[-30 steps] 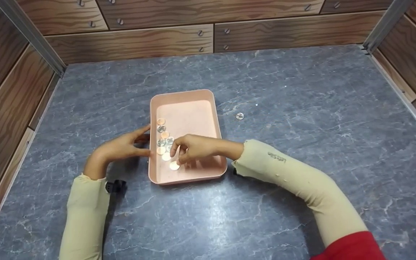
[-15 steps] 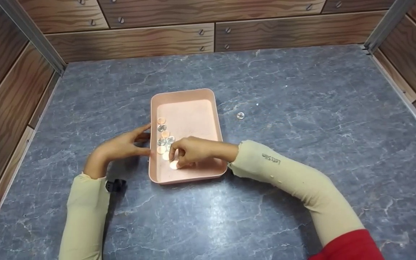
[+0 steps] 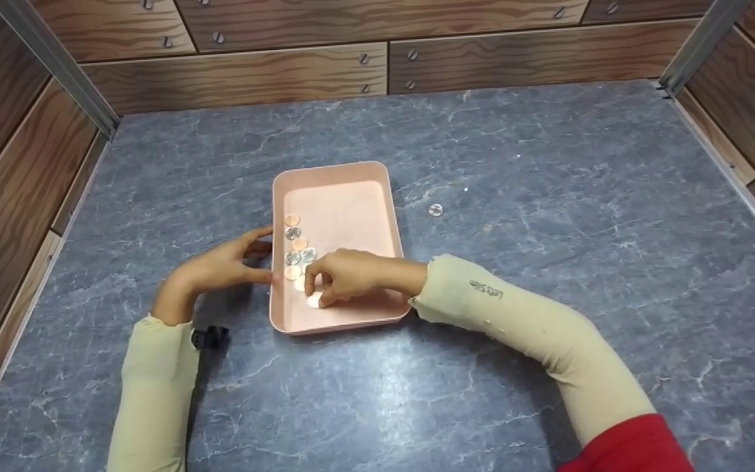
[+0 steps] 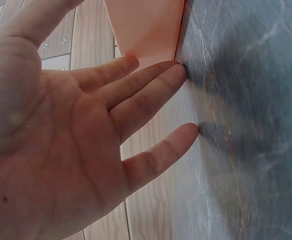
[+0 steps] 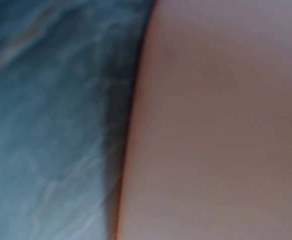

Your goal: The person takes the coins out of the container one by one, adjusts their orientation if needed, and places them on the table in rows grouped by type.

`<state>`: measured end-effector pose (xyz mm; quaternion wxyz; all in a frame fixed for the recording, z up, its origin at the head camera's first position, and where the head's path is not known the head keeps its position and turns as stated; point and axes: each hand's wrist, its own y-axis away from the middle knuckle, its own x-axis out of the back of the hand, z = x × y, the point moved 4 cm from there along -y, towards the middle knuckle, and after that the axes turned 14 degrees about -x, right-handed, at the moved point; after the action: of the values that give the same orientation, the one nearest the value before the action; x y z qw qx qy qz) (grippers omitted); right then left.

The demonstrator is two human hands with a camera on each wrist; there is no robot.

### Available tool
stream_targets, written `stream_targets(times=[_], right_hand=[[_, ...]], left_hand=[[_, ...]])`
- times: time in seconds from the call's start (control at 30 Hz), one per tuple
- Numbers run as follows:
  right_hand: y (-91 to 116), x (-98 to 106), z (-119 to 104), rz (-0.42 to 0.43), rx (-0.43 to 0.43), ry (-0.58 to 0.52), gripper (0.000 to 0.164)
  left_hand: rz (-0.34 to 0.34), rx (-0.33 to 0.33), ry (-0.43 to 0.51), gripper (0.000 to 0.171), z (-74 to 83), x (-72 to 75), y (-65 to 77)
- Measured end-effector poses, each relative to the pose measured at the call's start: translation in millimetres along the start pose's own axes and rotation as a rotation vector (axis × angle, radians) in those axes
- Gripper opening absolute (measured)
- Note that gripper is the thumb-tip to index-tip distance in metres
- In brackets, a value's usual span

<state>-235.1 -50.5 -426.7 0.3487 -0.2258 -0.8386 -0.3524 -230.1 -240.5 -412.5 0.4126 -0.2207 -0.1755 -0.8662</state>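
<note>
A pink rectangular tray (image 3: 338,203) lies on the table with several copper and silver coins (image 3: 293,257) in an uneven line along its left side. My right hand (image 3: 351,275) reaches over the tray's right wall, its thumb and index finger pinching a shiny coin (image 3: 314,301) near the front left of the tray floor. My left hand (image 3: 223,265) touches the left wall from outside, with thumb and fingers apart. In the left wrist view the left hand's fingers (image 4: 151,95) are loosely extended, fingertips at the tabletop beside the tray (image 4: 148,25). The right wrist view shows only the blurred tray wall (image 5: 211,125).
One silver coin (image 3: 435,210) lies on the marbled table (image 3: 548,196) to the right of the tray. Wood-patterned panels (image 3: 240,78) bound the table at the back and both sides, with metal posts (image 3: 56,65) at the corners.
My right hand has shifted slightly left and down, its fingers closing in at the shiny coin. The left hand and the tray have stayed in place.
</note>
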Motion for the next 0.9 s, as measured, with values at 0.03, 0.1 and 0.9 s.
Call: stream_targets(times=[0.03, 0.1, 0.9], right_hand=[[0.1, -0.1, 0.0, -0.003, -0.001, -0.002, 0.021], [0.2, -0.3, 0.1, -0.005, -0.001, -0.008, 0.020], [4.6, 0.9, -2.4, 0.098, 0.030, 0.083, 0.014]], left_hand=[[0.000, -0.001, 0.002, 0.091, 0.2, -0.1, -0.2], [0.000, -0.005, 0.004, 0.091, 0.2, -0.3, -0.5], [0.002, -0.024, 0.028, 0.089, -0.6, -0.3, -0.7]])
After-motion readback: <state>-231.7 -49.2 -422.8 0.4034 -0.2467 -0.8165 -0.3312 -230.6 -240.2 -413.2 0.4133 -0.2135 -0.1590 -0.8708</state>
